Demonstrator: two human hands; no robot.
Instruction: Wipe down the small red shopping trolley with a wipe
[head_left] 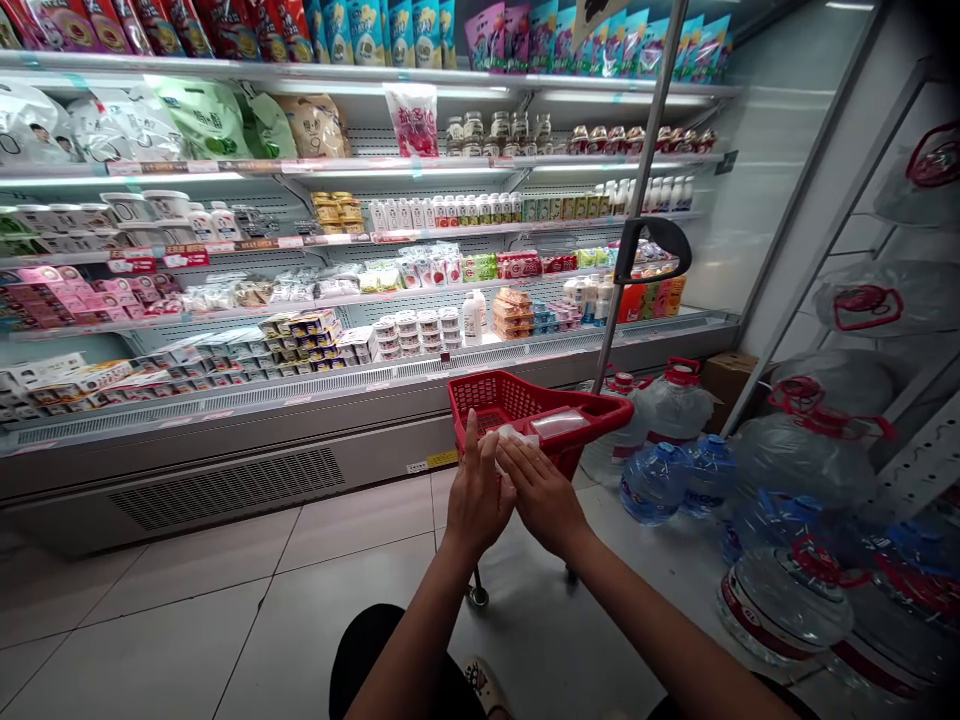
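Note:
My left hand (476, 495) and my right hand (541, 490) meet in front of me over the near rim of a red shopping basket (525, 400). Both hands have their fingers stretched out, the palms partly pressed together. A small white piece, perhaps a tissue or wipe (512, 434), shows between the fingertips; who grips it is unclear. The basket rides on small wheels and has a grey pole handle (637, 215) rising up. A clear flat pack (559, 423) lies inside the basket.
A long chilled display case (300, 330) with shelves of dairy packs and bottles runs along the back. Large water jugs (675, 410) with red and blue caps crowd the floor at right, beside a white rack (900, 300). Tiled floor (187, 620) lies to the left.

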